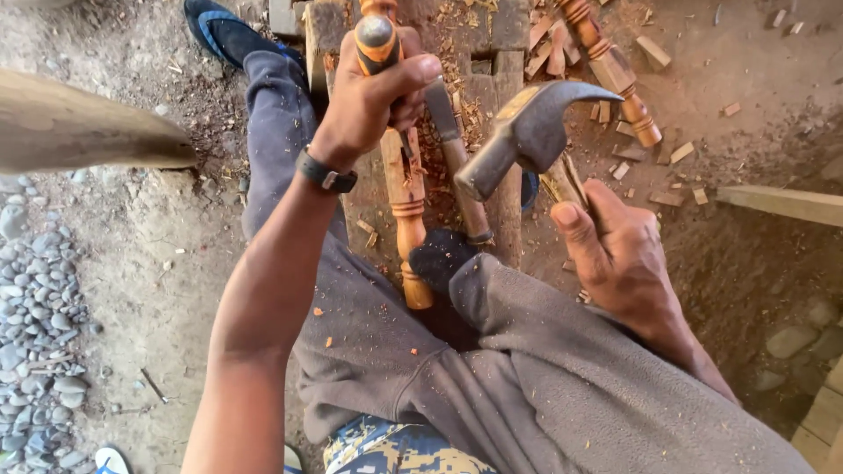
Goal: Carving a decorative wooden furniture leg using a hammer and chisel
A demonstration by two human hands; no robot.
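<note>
- Head view: left hand (373,101) was fisted around a chisel (379,42), fingers wrapped on its orange-and-black handle, thumb across the top.
- Metal blade (445,114) ran down from under that fist; unclear whether it belonged to the chisel.
- Right hand (615,254) gripped a hammer (527,132) by its wooden handle, fingers closed, steel head raised just right of the left hand, claw pointing right.
- Turned spindle (406,206) lay lengthwise on a wood block (505,206) below the left hand, near end toward the knees.
- Second spindle (615,75) lay tilted at upper right, well apart from both hands.
- Wristwatch (327,174) sat on the left wrist.
- Grey trousers (527,377) were dusted with shavings; blue shoe (224,35) at top left.
- Wood chips (654,154) were scattered on the dirt by the block; pebbles (35,325) at left edge.
</note>
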